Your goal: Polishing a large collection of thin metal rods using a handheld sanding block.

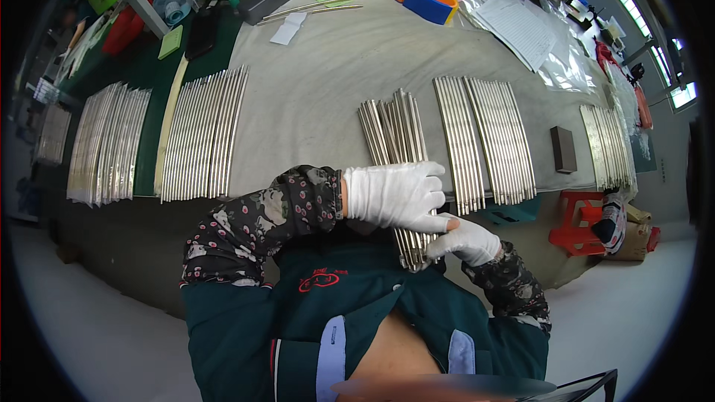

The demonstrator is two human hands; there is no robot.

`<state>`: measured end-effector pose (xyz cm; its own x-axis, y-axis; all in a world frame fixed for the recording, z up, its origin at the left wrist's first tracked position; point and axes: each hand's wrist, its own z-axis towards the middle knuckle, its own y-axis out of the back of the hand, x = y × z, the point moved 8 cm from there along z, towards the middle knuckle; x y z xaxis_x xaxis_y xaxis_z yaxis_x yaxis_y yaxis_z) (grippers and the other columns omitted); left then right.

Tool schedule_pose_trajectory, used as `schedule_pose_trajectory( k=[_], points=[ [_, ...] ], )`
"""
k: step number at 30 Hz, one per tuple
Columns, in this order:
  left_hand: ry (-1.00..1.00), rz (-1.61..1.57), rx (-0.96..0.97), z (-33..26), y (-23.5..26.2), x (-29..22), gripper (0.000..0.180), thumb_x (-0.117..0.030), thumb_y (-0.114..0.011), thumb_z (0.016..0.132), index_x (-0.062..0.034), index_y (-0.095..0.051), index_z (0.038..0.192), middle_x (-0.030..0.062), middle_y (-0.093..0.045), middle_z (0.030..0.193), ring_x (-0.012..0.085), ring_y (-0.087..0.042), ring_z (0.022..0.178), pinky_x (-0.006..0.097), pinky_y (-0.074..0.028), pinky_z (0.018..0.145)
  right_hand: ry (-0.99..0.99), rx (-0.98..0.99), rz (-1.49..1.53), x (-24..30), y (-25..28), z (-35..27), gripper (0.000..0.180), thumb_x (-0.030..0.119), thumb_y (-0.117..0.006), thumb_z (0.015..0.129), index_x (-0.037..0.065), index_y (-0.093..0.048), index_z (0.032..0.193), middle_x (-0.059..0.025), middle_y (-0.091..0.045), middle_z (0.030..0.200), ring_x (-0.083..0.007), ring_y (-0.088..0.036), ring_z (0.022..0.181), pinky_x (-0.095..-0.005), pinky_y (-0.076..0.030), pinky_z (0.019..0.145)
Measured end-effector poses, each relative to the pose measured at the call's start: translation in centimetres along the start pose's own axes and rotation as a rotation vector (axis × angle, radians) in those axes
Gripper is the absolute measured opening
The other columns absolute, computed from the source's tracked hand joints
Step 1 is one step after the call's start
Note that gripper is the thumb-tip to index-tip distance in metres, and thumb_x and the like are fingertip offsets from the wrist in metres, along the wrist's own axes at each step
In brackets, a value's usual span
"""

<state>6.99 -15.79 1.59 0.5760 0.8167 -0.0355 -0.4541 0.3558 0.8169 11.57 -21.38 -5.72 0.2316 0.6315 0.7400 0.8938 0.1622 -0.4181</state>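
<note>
A loose bundle of shiny metal rods (396, 130) lies near the table's front edge, its near end jutting out toward my body. Across the middle of it rests my left hand (395, 195) in a white glove, fingers curled over the rods. Closer to the near end, my right hand (465, 241), also gloved with a bare thumb tip, wraps the bundle from the right side. The rods fan slightly apart at their far ends. Just right of the bundle lie two flat rows of similar rods (459, 145) (500, 141).
More rod rows (205, 134) lie at the left, beside plastic-wrapped rods (109, 143). A dark block (563, 150) and another rod row (607, 147) sit at the right. Tape rolls (424, 1), papers (514, 28) and a phone (201, 33) lie toward the back. A red stool (577, 223) stands beyond the table edge.
</note>
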Motion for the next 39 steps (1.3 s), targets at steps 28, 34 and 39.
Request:
schedule_pose_trajectory(
  k=[28,34,39],
  points=[
    [1.176,-0.863,-1.094,-8.4,10.0,18.6,0.020,-0.015,-0.066,0.081,-0.0015,-0.060,0.094,0.0049,-0.062,0.073,0.0183,-0.065,0.069,0.029,-0.054,0.068,0.693,-0.455,-0.443,15.7,4.3,12.5,0.044,0.014,-0.077,0.064,0.002,-0.054,0.100,-0.0020,-0.060,0.087,-0.0106,-0.056,0.077,-0.0264,-0.049,0.072],
    [1.549,-1.281,-1.034,-11.6,3.3,17.2,0.017,-0.017,-0.065,0.081,-0.0031,-0.059,0.088,0.0082,-0.060,0.070,0.0203,-0.062,0.059,0.033,-0.053,0.055,0.221,-0.311,0.087,10.4,-0.7,9.0,0.036,0.005,-0.070,0.072,0.002,-0.051,0.102,-0.0021,-0.054,0.082,-0.0127,-0.055,0.070,-0.0280,-0.049,0.064],
    [1.666,-0.811,-1.042,-12.9,1.4,14.9,0.035,-0.010,-0.072,0.074,0.0016,-0.054,0.101,0.0075,-0.060,0.077,0.0191,-0.061,0.063,0.033,-0.051,0.056,0.148,-0.401,0.025,6.5,0.4,9.1,0.033,0.006,-0.069,0.071,0.001,-0.052,0.098,-0.0028,-0.055,0.079,-0.0139,-0.056,0.066,-0.0300,-0.050,0.059]
  ],
)
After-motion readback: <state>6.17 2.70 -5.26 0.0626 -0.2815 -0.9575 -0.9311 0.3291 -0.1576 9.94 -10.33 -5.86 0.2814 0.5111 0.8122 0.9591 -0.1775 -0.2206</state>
